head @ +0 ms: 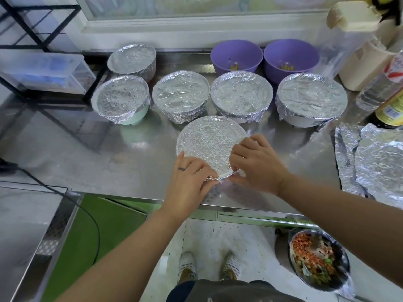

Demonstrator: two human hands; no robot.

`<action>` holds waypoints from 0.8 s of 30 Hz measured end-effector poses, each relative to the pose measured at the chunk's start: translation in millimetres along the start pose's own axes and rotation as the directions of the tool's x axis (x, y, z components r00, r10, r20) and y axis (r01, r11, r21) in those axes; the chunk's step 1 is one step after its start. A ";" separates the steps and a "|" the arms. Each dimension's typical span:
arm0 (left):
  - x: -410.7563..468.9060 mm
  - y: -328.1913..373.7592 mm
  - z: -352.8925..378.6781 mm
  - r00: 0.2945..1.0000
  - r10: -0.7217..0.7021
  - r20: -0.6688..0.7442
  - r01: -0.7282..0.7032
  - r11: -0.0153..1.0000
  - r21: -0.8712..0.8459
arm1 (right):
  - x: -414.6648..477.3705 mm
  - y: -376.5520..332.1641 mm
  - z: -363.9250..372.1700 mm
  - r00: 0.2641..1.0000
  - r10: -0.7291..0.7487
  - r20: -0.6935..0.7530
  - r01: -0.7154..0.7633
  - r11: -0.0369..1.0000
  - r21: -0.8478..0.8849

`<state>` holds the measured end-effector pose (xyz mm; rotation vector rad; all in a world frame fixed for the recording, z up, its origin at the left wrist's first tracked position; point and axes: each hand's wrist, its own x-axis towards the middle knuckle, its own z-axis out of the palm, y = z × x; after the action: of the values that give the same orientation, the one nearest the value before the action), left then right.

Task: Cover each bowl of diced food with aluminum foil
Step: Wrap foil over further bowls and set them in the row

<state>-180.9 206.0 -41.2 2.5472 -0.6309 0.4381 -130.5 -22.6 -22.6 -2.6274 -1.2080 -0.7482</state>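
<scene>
A foil-covered bowl [210,140] stands near the front edge of the steel counter [109,162]. My left hand [189,182] and my right hand [257,164] both pinch the foil at the bowl's near rim, where a strip of white rim shows between them. Behind it stand several other bowls wrapped in foil, among them one at the left [121,98] and one at the right [310,98]. Two purple bowls, the left [236,54] and the right [291,55], stand uncovered at the back with a little yellow food inside.
Loose crumpled foil sheets [375,162] lie at the counter's right end, beside bottles [390,94] and a bagged stack of beige trays [353,16]. Below the counter at the right sits a bowl of diced scraps [316,260]. A black rack [43,40] stands at the left.
</scene>
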 end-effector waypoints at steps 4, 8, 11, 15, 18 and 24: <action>-1.0 1.8 1.0 1.000 0.015 0.016 -0.016 0.998 0.062 | 0.9 -2.7 0.8 1.000 -0.015 -0.011 0.015 1.000 -0.002; 0.5 5.4 1.9 0.999 -0.032 0.009 0.032 0.999 0.037 | 5.2 -10.1 3.6 1.000 0.006 -0.011 -0.006 1.000 0.013; 0.6 5.9 1.9 0.999 -0.046 0.004 0.046 0.999 0.007 | 7.3 -14.3 5.9 1.000 0.008 -0.017 -0.007 0.999 0.034; 1.2 7.7 2.6 0.999 -0.052 -0.001 0.052 0.999 -0.004 | 9.9 -17.3 11.6 0.999 0.006 -0.034 -0.005 1.000 0.008; 2.2 8.9 1.7 0.998 -0.058 0.009 0.058 0.998 -0.011 | 12.1 -20.8 15.4 0.999 -0.003 -0.044 0.003 1.000 -0.004; -0.5 4.0 -0.7 0.999 -0.003 0.034 0.003 1.000 -0.015 | 12.5 -24.5 17.4 0.997 0.031 -0.065 -0.031 1.000 -0.002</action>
<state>-183.5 203.4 -39.3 2.5455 -0.6405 0.3877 -135.3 7.9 -33.0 -2.5962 -1.1467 -0.8242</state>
